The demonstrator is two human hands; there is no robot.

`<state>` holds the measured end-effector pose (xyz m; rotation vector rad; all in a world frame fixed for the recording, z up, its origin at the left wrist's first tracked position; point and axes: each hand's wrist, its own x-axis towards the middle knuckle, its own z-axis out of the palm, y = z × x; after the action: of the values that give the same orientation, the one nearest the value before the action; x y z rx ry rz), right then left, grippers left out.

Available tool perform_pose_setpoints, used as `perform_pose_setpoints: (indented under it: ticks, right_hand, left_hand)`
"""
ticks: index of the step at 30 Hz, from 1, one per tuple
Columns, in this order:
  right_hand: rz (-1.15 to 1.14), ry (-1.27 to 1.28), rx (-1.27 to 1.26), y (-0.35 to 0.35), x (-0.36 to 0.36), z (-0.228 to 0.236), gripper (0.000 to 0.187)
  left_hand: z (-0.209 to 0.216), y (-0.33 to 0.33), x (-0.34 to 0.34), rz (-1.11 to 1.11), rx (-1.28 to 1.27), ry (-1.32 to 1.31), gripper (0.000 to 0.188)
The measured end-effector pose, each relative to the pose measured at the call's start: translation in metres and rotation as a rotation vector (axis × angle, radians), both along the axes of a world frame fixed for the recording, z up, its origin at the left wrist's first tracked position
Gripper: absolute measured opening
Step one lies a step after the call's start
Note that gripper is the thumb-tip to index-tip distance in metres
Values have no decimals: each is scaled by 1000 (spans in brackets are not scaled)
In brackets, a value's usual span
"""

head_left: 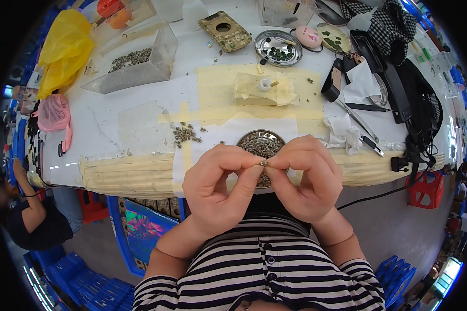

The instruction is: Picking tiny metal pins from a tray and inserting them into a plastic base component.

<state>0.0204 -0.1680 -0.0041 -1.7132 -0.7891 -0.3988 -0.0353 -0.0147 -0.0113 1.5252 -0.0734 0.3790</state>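
In front of my chest, my left hand (217, 184) and my right hand (310, 181) meet fingertip to fingertip. Thumb and index finger of each are pinched on a tiny camouflage-coloured part (264, 163), mostly covered by the fingertips. Directly beneath them stands a round metal dish (262, 131) filled with many similar small parts; the hands hide its lower sides. A loose pile of small parts (186, 135) lies on the table to the left of the dish. Beyond it, a tape-covered block (248, 94) carries a small white cup (265, 84).
Far left stand a clear bin (161, 70) of small parts and a yellow bag (65, 46). A camouflage model hull (234, 40) and a metal plate (258, 42) with dark green bits lie behind. Tweezers (360, 123) and a craft knife (372, 146) rest right. Another person (39, 223) sits left.
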Motion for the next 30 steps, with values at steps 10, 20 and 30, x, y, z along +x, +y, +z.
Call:
perform_pose_setpoints:
  ticks: [10,20,30]
  right_hand:
    - [-13,-61,-49,-1,-1,-1,31]
    - [-2,-99,-73,1,-3,-2,33]
    - [-37,-184,-111,5,-5,-3,33]
  left_hand:
    - [9,5,6,-228,-589,329,10]
    - [9,4,5,-188,-507,292,8]
    - [10,5,3,-128,-410,237,6]
